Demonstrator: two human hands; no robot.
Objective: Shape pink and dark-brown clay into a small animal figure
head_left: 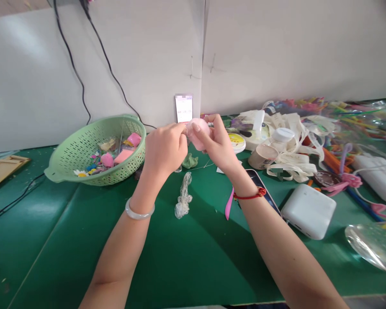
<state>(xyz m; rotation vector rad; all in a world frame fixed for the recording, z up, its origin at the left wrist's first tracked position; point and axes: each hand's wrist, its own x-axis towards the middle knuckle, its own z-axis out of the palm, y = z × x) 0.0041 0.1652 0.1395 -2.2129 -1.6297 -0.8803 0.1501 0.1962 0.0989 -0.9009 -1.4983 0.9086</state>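
Note:
A pale pink rounded lump point(197, 134), soft-looking, is held up between my two hands above the table. My right hand point(218, 139) is closed round its right side, thumb pressed on the front. From the left, my left hand point(167, 146) has its fingers curled in, with the fingertips at the lump's edge and partly hidden. Below the hands lies a crumpled clear plastic wrap point(183, 199). A small green crumpled piece point(190, 161) sits just behind it, and a pink plastic knife point(229, 205) lies by my right forearm.
A green perforated basket point(61, 165) with colourful small pieces stands left. A lit phone point(184, 109) leans at the wall. To the right are a dark phone point(260, 189), a paper cup point(263, 156), a white box-shaped device point(309, 211), white straps and a clear dome point(373, 244).

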